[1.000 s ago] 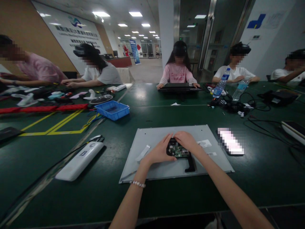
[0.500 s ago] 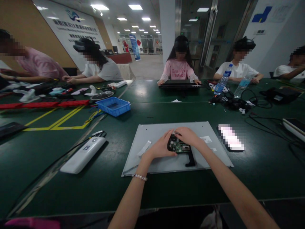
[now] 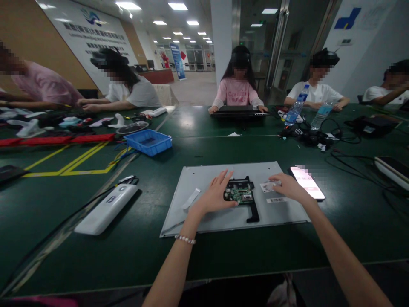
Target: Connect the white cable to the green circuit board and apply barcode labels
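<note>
A flat grey-white panel (image 3: 211,221) lies in front of me with a green circuit board (image 3: 237,194) in a black bracket (image 3: 254,212) on top. My left hand (image 3: 213,197) rests at the board's left side, fingers stretched and thumb spread along its lower edge. Over the panel's right part is my right hand (image 3: 287,187), its fingers loosely bent and apart beside a white label (image 3: 267,186). Nothing shows in its grasp. Below that label is a barcode sticker (image 3: 277,200). A pale strip (image 3: 191,199) lies on the panel left of my left hand.
A lit phone (image 3: 307,182) lies by the panel's right edge. To the left are a white power bank (image 3: 107,209) with a cable and a blue tray (image 3: 148,142). Two water bottles (image 3: 297,105) stand among cables, far right. Several people sit around the green table (image 3: 204,149).
My right hand has left the bracket's top edge and moved right, over the label. The board and bracket are now more exposed. My left hand stays by the board, with fingers more spread.
</note>
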`<state>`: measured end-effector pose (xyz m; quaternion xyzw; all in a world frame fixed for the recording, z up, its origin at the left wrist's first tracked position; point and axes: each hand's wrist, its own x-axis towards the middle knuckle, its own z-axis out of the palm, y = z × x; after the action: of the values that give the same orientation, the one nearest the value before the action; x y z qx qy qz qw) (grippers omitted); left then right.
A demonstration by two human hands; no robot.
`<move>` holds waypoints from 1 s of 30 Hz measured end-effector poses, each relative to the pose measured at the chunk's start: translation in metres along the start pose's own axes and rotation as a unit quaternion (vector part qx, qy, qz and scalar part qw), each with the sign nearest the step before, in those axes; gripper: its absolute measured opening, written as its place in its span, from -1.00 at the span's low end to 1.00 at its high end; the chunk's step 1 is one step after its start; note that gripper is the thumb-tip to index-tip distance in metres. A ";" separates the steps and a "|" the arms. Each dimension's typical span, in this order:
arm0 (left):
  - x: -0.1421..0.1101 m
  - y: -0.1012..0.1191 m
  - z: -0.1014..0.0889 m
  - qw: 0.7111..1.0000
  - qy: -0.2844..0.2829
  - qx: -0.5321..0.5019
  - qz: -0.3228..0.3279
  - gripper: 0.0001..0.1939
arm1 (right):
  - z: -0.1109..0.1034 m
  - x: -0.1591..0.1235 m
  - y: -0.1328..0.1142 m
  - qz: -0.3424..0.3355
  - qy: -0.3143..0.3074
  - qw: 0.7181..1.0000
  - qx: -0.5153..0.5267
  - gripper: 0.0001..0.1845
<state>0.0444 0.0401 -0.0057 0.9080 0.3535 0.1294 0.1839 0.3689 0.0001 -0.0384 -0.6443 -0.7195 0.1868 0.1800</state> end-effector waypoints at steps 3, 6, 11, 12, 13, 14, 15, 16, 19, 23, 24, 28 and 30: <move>0.002 0.007 0.000 0.999 0.020 0.025 0.013 -0.04 | 0.006 -0.003 0.002 0.003 0.003 1.000 0.025 -0.65; 0.004 0.014 0.002 0.999 0.027 0.033 0.021 -0.13 | 0.011 -0.002 -0.003 0.021 0.004 0.999 0.035 -0.71; 0.006 0.021 0.005 0.999 0.036 0.013 0.032 -0.34 | 0.011 -0.001 -0.007 0.052 0.033 0.996 0.059 -0.81; 0.006 0.021 0.005 0.999 0.041 0.009 0.034 -0.38 | 0.011 -0.002 -0.006 0.054 0.040 0.996 0.067 -0.81; 0.006 0.022 0.006 0.998 0.046 0.006 0.036 -0.40 | 0.011 -0.003 -0.005 0.057 0.050 0.994 0.078 -0.80; 0.007 0.024 0.006 0.998 0.049 0.004 0.038 -0.43 | 0.012 -0.005 -0.005 0.059 0.060 0.992 0.093 -0.77; 0.007 0.025 0.007 0.998 0.049 0.003 0.041 -0.45 | 0.014 -0.007 -0.005 0.063 0.069 0.989 0.115 -0.73; 0.007 0.027 0.008 0.998 0.046 0.003 0.045 -0.47 | 0.017 -0.009 -0.006 0.067 0.073 0.984 0.148 -0.71; 0.009 0.035 0.012 0.997 0.030 0.013 0.070 -0.52 | 0.027 -0.015 -0.016 0.085 0.048 0.951 0.293 -0.71; 0.011 0.045 0.018 0.994 0.023 0.035 0.104 -0.57 | 0.041 -0.019 -0.034 0.084 0.008 0.910 0.405 -0.74; 0.012 0.047 0.020 0.993 0.024 0.039 0.106 -0.59 | 0.043 -0.018 -0.037 0.079 0.006 0.911 0.405 -0.74; 0.012 0.050 0.026 0.991 0.019 0.054 0.117 -0.62 | 0.047 -0.015 -0.044 0.066 0.010 0.929 0.365 -0.77; 0.012 0.050 0.029 0.990 0.008 0.063 0.127 -0.61 | 0.048 -0.013 -0.046 0.056 0.019 0.933 0.356 -0.80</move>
<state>0.0936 0.0075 -0.0088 0.9543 0.2439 0.1366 0.1055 0.3068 -0.0195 -0.0575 -0.5805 -0.5652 0.4282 0.4003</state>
